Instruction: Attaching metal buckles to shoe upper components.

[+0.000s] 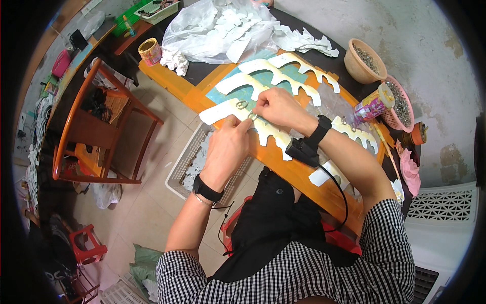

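Observation:
A white scalloped strip (223,112) with yellowish smears lies at the orange table's near edge, under both hands. My left hand (230,144) is closed, its fingertips pinched together at the strip's edge. My right hand (283,109) is closed in a pinch just above the strip. What either pinch holds is too small to make out. One grey wire ring (242,105) rests on the strip beside my right fingertips. More scalloped strips (276,76) lie behind on a blue-green sheet (216,95). Another scalloped strip (357,133) lies right of my right wrist.
A plastic bag (177,33) heaped with white pieces covers the table's back. At right stand a beige bowl (352,63) and a pink basket (392,121) of small metal parts, beside a tin (374,104). A white basket (177,175) and a wooden chair (76,126) stand left.

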`<action>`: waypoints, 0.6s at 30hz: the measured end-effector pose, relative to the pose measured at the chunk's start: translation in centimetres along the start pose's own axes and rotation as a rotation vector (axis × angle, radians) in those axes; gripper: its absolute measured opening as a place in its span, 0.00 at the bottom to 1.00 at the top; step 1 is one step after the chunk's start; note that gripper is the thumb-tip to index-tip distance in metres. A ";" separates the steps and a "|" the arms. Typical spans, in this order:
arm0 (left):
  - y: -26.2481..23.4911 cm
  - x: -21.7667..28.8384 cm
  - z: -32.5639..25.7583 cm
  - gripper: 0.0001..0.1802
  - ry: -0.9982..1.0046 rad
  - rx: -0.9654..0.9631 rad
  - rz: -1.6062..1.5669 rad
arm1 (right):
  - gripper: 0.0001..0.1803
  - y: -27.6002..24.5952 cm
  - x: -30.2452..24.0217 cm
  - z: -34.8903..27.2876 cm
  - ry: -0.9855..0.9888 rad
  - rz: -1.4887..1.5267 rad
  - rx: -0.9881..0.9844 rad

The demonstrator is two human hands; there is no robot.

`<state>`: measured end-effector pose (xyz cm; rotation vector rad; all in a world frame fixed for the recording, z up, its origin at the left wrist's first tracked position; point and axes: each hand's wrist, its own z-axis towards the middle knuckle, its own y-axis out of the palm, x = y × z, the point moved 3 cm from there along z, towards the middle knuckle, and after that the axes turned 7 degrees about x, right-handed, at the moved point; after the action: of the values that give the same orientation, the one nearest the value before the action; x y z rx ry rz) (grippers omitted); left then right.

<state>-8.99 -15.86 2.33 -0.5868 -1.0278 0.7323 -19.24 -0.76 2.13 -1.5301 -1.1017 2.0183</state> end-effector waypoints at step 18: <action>-0.7 -1.3 1.4 0.24 -0.450 -0.074 -0.768 | 0.09 -1.5 -1.0 -0.4 -0.113 0.149 0.060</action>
<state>-10.55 -17.15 2.69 -0.0486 -1.5707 0.1357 -18.79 -0.39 3.90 -1.5252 -0.9838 2.2413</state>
